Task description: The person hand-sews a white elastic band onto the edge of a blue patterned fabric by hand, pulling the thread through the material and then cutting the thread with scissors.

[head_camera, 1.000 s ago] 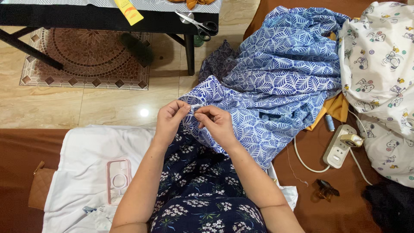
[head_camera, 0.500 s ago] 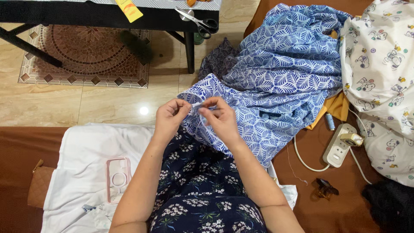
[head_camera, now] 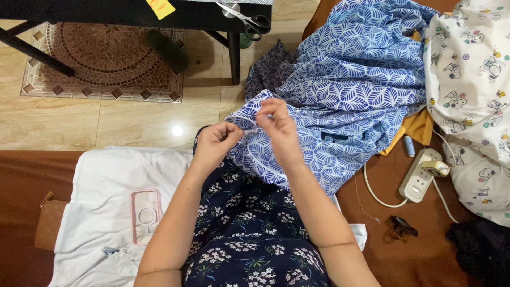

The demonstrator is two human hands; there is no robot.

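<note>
Head view: we sit with a blue leaf-print cloth [head_camera: 340, 101] spread from our lap up and to the right, its near edge gathered between our hands. Our left hand [head_camera: 215, 143] has its fingers closed in a pinch on that edge. Our right hand [head_camera: 279, 130] is raised just beside it, fingertips [head_camera: 264, 109] pressed together on something too small to make out, perhaps a thread or a needle. The pinched hem runs roughly left to right between the two hands, while the bulk of the cloth stretches away on a long axis toward the upper right, where it meets a white cartoon-print cloth [head_camera: 470, 69].

We judge the risks small but real: the two hands work very close together, so a slip of the left pinch could let the hem drop, and a sharp tool, if there is one, could catch a finger. The heavy mass of cloth hanging to the right could also drag the edge out of our grip.

Scissors [head_camera: 247, 18] lie on the dark counter [head_camera: 106, 13] ahead. A phone case [head_camera: 145, 215] rests on a white sheet [head_camera: 101, 202] at our left. A power strip [head_camera: 419, 178] and a thread spool [head_camera: 408, 145] lie at our right.
</note>
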